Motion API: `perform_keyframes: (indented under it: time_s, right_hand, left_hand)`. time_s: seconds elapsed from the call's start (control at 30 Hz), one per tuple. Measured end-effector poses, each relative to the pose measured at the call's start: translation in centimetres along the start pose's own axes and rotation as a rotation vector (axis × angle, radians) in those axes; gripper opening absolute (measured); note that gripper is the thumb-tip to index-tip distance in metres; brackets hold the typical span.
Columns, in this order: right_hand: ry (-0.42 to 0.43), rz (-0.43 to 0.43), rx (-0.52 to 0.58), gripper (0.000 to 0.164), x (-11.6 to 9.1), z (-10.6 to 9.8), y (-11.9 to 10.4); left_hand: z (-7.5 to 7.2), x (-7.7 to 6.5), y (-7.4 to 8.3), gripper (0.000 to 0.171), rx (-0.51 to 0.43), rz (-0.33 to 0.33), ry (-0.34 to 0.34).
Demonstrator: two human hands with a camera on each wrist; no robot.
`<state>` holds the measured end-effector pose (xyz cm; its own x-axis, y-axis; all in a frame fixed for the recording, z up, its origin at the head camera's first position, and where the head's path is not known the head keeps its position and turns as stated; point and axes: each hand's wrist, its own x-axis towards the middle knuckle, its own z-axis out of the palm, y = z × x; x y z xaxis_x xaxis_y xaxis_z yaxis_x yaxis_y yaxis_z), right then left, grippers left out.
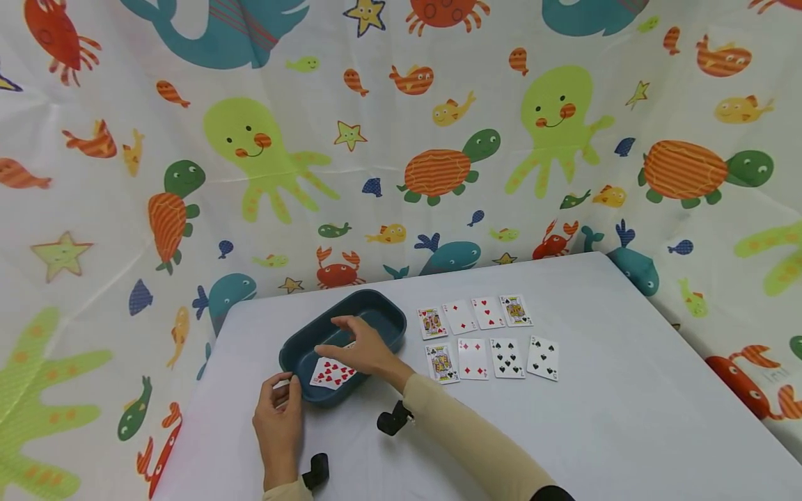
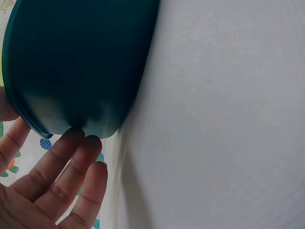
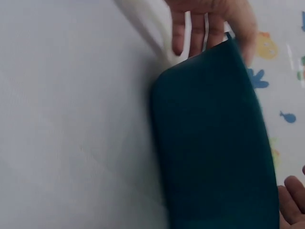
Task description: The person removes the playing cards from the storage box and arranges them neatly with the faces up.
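A dark teal oval tray (image 1: 391, 313) stands on the white table. Red heart playing cards (image 1: 331, 374) lie face up in its near part. My left hand (image 1: 277, 417) holds the tray's near left end, thumb at the rim and fingers against the outer wall (image 2: 71, 95). Above the tray's middle, my right hand (image 1: 366, 351) has thumb and forefinger spread apart, with nothing visible between them. It partly hides the cards. The right wrist view shows the tray's side (image 3: 214, 133), with some fingertips of the right hand (image 3: 293, 202) at the edge.
Right of the tray, several face-up cards lie in two rows: a back row with a red king (image 1: 432, 323) at its left, and a front row ending in a tilted spade card (image 1: 543, 358). A sea-animal curtain (image 1: 376, 181) hangs behind the table (image 1: 601, 417).
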<state>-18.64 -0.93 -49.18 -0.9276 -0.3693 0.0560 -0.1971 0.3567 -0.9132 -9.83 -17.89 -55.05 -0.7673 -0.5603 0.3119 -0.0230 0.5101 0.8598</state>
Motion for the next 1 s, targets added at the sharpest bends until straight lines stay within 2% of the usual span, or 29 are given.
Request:
perform_keyframes:
  time_s: [0.27, 0.43, 0.7, 0.83, 1.0]
  right_hand:
    - [-0.098, 0.005, -0.186, 0.078, 1.0, 0.7, 0.2]
    - [-0.181, -0.038, -0.294, 0.081, 1.4, 0.6, 0.1]
    - [-0.312, -0.165, -0.494, 0.085, 2.4, 0.8, 0.6]
    - [-0.372, -0.190, -0.563, 0.082, 2.8, 1.1, 0.8]
    - [-0.409, -0.189, -0.615, 0.080, 3.3, 1.4, 0.8]
  left_hand:
    - [0.0, 0.0, 0.0, 0.029, 0.010, -0.008, 0.000]
    - [0.0, -0.1, 0.2, 0.028, 0.009, -0.007, -0.001]
    - [-0.1, -0.2, 0.3, 0.027, 0.001, 0.021, -0.002]
    - [-0.2, -0.2, 0.3, 0.027, -0.001, 0.026, 0.000]
    - [-0.2, -0.1, 0.2, 0.025, -0.011, 0.027, 0.005]
